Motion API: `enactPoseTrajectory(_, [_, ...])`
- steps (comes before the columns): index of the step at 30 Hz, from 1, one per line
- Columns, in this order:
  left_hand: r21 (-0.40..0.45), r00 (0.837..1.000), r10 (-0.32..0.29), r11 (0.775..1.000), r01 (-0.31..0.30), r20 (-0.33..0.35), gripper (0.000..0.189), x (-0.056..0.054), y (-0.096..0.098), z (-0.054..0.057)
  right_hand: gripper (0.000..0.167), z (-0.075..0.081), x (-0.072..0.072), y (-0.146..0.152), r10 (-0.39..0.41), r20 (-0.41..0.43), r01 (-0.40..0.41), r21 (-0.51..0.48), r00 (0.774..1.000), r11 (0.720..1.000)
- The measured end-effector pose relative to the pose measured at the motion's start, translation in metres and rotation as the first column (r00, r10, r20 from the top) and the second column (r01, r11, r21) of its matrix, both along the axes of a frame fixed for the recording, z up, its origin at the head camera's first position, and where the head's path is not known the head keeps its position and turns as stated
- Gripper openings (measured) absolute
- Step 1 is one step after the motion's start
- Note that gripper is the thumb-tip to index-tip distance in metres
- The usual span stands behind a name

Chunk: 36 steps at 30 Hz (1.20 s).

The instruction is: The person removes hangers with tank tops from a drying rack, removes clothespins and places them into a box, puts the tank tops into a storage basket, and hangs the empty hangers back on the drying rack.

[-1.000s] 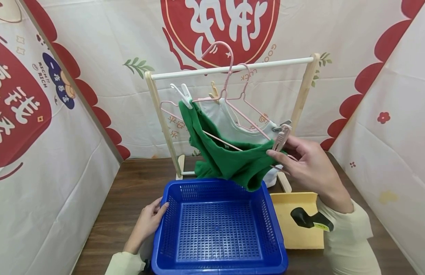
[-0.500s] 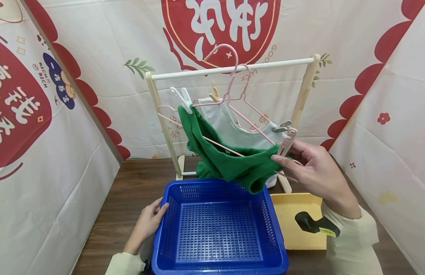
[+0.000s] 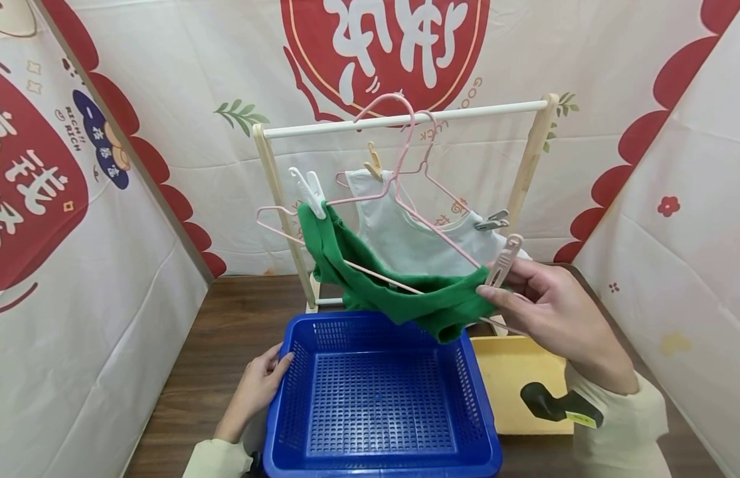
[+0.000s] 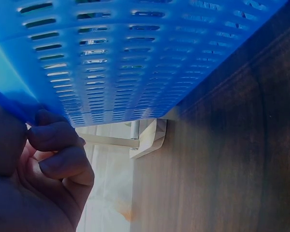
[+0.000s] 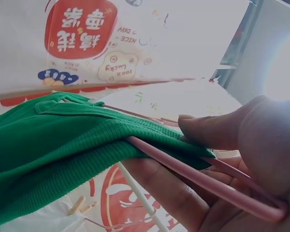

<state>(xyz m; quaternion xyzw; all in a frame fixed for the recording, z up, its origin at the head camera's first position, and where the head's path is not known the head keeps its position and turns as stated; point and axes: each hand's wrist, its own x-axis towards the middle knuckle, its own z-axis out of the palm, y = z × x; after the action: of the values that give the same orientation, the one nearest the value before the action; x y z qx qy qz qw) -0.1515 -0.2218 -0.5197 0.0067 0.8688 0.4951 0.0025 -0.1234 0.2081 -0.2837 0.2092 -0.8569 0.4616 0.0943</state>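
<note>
My right hand (image 3: 558, 312) pinches the right end of a pink clothes hanger (image 3: 406, 212) together with the edge of a green garment (image 3: 400, 285). In the right wrist view, the thumb lies on the garment's ribbed edge (image 5: 96, 140), with fingers beneath and the hanger's corner at the palm. A white clothespin (image 3: 310, 192) clips the garment's left side. A pale pink clothespin (image 3: 504, 261) stands at its right side, by my fingers. The garment's exact kind is unclear. My left hand (image 3: 256, 388) grips the left rim of a blue plastic basket (image 3: 273, 425), thumb over the top.
A wooden drying rack with a white bar (image 3: 465, 114) stands behind. On it hangs a white sleeveless top (image 3: 384, 226) on another pink hanger, with yellow (image 3: 372, 161) and grey (image 3: 492, 221) clothespins. A yellow tray (image 3: 507, 392) lies right of the basket. Printed cloth walls surround the table (image 3: 226, 332).
My right hand has moved down and slightly right, bringing the hanger and green garment lower, with their left end dipping. The left hand and basket have stayed still.
</note>
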Motion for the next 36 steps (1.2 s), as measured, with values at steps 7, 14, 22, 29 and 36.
enactPoseTrajectory(7, [-0.003,1.0,-0.004,1.0,0.004,-0.01,0.046,-0.001,-0.001,0.0,0.019,0.0,0.005,0.005,0.035,0.074,-0.033,-0.021,0.997,0.999])
enactPoseTrajectory(14, [-0.005,1.0,-0.01,1.0,0.01,-0.018,0.047,0.0,0.0,0.001,0.025,0.002,0.008,0.005,0.124,0.101,-0.114,-0.106,0.987,0.988])
enactPoseTrajectory(22, [-0.031,0.999,-0.014,0.999,0.013,-0.031,0.045,-0.001,-0.001,0.001,0.021,0.001,0.011,0.008,0.173,0.13,-0.15,-0.169,0.976,0.974])
enactPoseTrajectory(29, [-0.054,0.999,-0.014,0.998,0.011,-0.052,0.044,-0.002,-0.001,0.001,0.019,0.001,0.017,0.012,0.146,0.128,-0.13,-0.122,0.981,0.984])
enactPoseTrajectory(36, [-0.061,0.998,-0.024,0.998,0.02,-0.061,0.043,-0.002,-0.001,0.001,0.023,-0.001,0.025,0.015,0.191,0.1,-0.176,-0.142,0.976,0.974])
